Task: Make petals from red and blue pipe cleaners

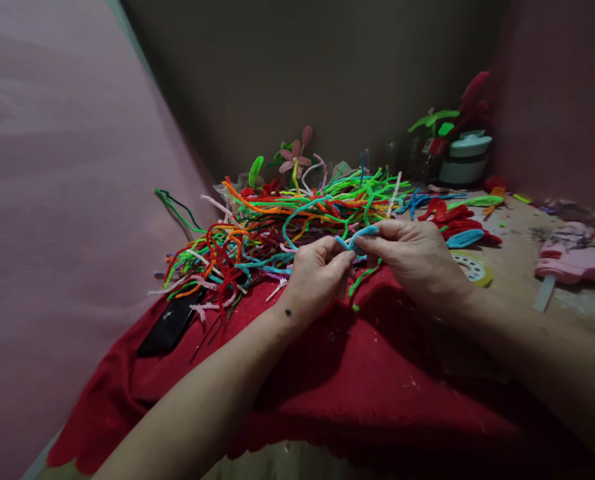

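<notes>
Between my two hands is a bent blue pipe cleaner (365, 235), raised over the front of the pile. My left hand (320, 270) pinches its lower left part between thumb and fingers. The fingertips of my right hand (412, 257) close on its upper right end, close beside the left fingertips. Right behind both hands lies a big tangled heap of coloured pipe cleaners (257, 230) in green, orange, red, blue and white. Part of the blue piece is hidden by my fingers.
A red cloth (377, 373) covers the near table. A black phone (167, 327) lies at left. On the right are a tape roll (482, 270), red looped pieces (452, 220) and a pink glue gun (572, 257). Behind stand a pale lidded container (465, 160) and a pink flower (295, 159).
</notes>
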Available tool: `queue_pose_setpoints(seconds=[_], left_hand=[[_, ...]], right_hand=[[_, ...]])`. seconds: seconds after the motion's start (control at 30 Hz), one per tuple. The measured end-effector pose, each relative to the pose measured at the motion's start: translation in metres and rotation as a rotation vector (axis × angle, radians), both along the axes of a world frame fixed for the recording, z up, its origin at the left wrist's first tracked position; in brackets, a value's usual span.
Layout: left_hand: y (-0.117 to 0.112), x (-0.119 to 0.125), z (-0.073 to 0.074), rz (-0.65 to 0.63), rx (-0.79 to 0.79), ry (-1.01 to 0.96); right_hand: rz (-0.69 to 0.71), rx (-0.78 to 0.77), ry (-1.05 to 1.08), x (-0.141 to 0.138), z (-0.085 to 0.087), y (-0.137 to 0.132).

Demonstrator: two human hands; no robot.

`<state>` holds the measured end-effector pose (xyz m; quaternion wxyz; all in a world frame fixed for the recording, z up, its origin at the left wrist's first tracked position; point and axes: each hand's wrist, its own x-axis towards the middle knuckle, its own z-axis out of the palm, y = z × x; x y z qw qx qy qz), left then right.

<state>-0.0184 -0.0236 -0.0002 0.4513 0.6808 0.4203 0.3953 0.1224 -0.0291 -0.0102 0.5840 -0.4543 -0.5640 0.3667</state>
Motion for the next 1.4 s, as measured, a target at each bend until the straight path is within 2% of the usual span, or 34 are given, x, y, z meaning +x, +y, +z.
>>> queue_pose_setpoints(seconds=[0.1,0.23,0.43,0.5,0.63,0.8,0.97,1.07,1.17,1.27,1.33,1.4], left_hand=[[-0.001,0.001,0.003,-0.004,-0.029,-0.008],[0.001,0.002,-0.001,0.020,0.082,0.056],[0.003,0.003,-0.013,0.077,0.211,0.115],[0.004,0.002,-0.014,0.078,0.179,0.069],[0.005,0.002,-0.011,0.022,-0.020,-0.095],[0.008,0.002,-0.008,-0.020,-0.117,-0.162],[0.009,0.002,-0.005,-0.047,-0.162,-0.166],[0.011,0.003,-0.005,-0.063,-0.188,-0.193],[0.014,0.000,-0.005,-0.126,-0.213,-0.214],[0.016,-0.004,-0.006,-0.158,-0.236,-0.235],[0.017,-0.007,-0.005,-0.148,-0.259,-0.258],[0.017,-0.009,-0.003,-0.134,-0.290,-0.263]], right_hand=[[0.060,-0.014,0.072,-0.001,0.000,0.001],[-0.007,-0.047,0.155,0.000,-0.001,0.003],[-0.135,0.038,-0.016,0.000,-0.001,0.002],[-0.088,0.025,-0.008,0.000,-0.001,0.002],[0.129,-0.081,0.056,0.002,0.001,0.003],[0.026,-0.037,0.014,0.001,0.001,0.003],[0.190,-0.111,0.196,0.000,-0.006,0.008],[0.163,-0.091,0.220,0.000,-0.008,0.009],[0.131,-0.166,0.271,0.000,-0.007,0.009],[0.227,-0.265,0.364,0.000,-0.006,0.010],[0.277,-0.279,0.377,0.002,-0.007,0.011],[0.257,-0.255,0.317,0.003,-0.008,0.012]])
